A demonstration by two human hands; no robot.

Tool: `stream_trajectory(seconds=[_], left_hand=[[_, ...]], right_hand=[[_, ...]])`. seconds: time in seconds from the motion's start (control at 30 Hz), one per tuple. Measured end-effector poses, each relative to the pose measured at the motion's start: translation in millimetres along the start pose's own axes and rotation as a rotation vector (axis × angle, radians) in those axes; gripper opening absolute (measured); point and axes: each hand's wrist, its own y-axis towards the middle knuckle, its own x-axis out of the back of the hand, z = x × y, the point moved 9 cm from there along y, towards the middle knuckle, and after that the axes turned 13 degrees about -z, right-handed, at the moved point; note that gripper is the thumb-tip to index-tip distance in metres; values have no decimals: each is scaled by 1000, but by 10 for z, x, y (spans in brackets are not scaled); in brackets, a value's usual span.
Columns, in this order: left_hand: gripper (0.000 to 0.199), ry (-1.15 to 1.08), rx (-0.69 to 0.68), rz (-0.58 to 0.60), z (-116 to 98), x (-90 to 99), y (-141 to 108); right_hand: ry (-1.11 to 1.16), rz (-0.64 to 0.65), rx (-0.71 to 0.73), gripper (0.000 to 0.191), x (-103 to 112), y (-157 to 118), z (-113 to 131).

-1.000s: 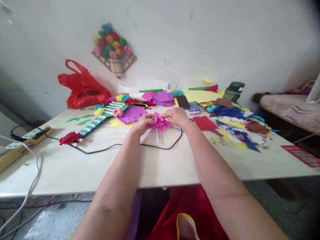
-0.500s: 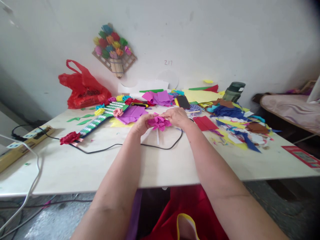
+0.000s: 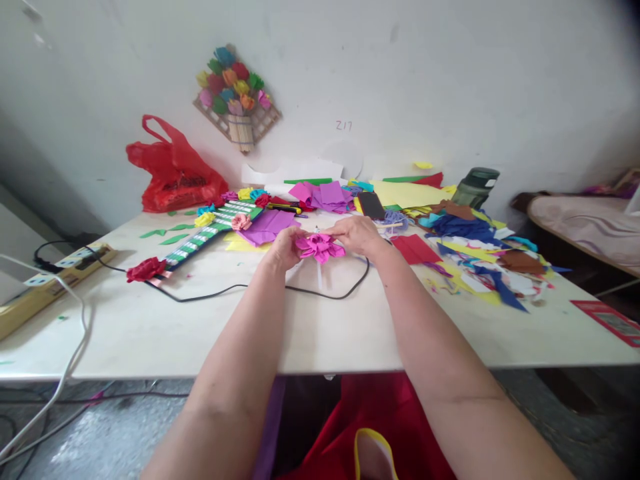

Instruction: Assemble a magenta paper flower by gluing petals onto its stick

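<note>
Magenta paper flower (image 3: 321, 248) is held between both hands: its left edge gripped by the left hand (image 3: 286, 248), its right edge pinched narrowly by the right hand (image 3: 359, 235). Petals are judged shaped and spread; their fastening cannot be told. Left of the left hand, formed paper roses (image 3: 145, 269) are seen along a striped board (image 3: 193, 247). Unshaped red paper (image 3: 415, 249) is noted beside the right hand.
</note>
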Motion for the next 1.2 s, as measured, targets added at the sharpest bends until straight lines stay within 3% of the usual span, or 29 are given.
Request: stream_trajectory(seconds=[0.1, 0.23, 0.77, 1.2], left_hand=[[9, -8, 17, -26, 4, 16, -19], [12, 19, 21, 27, 3, -26, -39], [23, 98, -107, 152, -65, -97, -61], [18, 106, -169, 69, -89, -57, -62]], right_hand=[[15, -1, -8, 36, 7, 2, 3], [9, -8, -10, 36, 25, 1, 6], [62, -61, -10, 34, 18, 0, -65], [135, -65, -58, 31, 20, -16, -113]])
